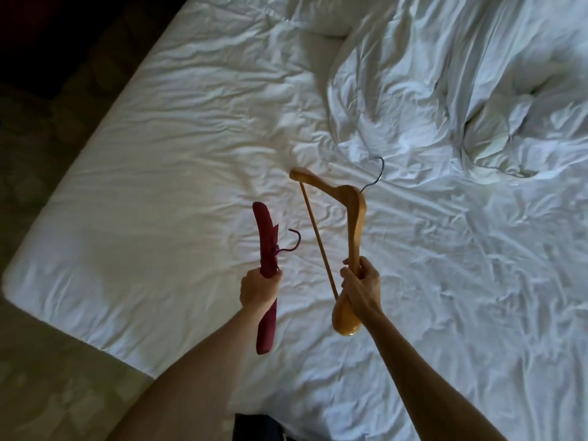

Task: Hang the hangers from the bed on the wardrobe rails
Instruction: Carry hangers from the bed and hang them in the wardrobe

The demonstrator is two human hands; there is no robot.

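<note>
My left hand (259, 289) grips a dark red padded hanger (266, 230) around its middle, just below its small dark hook, and holds it above the bed. My right hand (361, 286) grips one arm of a wooden hanger (351, 198) with a thin crossbar and a metal hook pointing toward the duvet. Both hangers are lifted over the white sheet (178, 173). No wardrobe or rail is in view.
A crumpled white duvet (461, 90) is bunched on the right half of the bed, with a pillow (327, 17) at the top. The bed's left edge and corner meet a dim carpeted floor (47, 377). The far left is dark.
</note>
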